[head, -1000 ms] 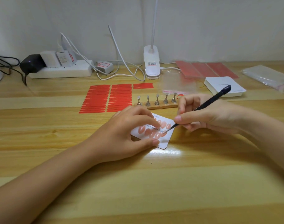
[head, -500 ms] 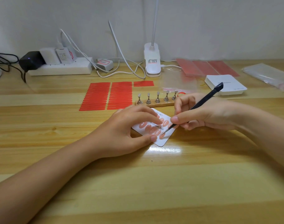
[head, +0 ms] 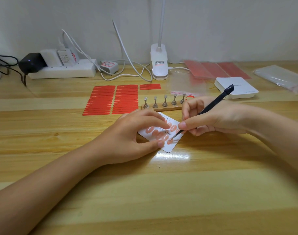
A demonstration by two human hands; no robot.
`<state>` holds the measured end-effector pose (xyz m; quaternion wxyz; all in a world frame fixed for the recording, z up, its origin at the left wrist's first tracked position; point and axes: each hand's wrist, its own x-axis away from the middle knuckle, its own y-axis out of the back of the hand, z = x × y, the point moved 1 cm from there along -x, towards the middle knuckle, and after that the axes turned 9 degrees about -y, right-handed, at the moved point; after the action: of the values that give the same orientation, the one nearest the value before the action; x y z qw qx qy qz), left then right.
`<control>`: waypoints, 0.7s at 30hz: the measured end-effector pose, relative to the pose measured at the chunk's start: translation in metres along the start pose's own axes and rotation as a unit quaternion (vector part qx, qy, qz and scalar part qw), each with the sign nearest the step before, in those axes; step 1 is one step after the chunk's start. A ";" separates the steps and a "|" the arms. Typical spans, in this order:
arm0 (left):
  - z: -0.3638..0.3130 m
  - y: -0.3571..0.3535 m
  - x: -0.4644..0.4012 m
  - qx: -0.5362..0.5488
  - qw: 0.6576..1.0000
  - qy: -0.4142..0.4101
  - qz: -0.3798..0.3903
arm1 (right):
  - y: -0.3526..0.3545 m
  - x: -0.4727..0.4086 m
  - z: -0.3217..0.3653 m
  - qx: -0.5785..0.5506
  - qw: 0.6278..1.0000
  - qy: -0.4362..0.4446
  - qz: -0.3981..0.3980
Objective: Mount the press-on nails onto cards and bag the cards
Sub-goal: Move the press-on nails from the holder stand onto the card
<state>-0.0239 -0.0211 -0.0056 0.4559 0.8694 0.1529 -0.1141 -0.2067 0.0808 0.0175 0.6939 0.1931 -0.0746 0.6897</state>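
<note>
Left fingers (head: pixel 161 126) pinning nail card (head: pixel 170 147), right fingers (head: pixel 183 125) gripping tool (head: pixel 211 107)

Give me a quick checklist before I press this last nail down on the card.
1. Card held flat on table by left hand: ok.
2. Tweezers gripped in right hand: ok.
3. Tweezer tip at nail near card's lower corner: ok.
4. Nail fully stuck down: cannot tell.
5. Other nails sitting in rows: ok.
6. Clear bag within reach behind the metal stands: ok.
</note>
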 end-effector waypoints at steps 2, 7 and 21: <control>0.001 0.000 0.000 0.000 1.000 0.000 0.001 | -0.001 0.001 0.000 0.011 1.000 0.005 -0.002; 0.002 -0.001 0.001 0.001 1.000 0.000 -0.003 | -0.006 0.008 0.000 0.041 0.998 0.031 -0.032; 0.001 -0.001 0.004 -0.050 0.998 0.017 -0.020 | 0.002 0.028 -0.017 -0.077 0.958 0.105 -0.255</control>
<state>-0.0211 -0.0204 -0.0083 0.4941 0.8438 0.1833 -0.1008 -0.2101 0.1134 0.0124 0.8633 0.0785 -0.0024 0.4985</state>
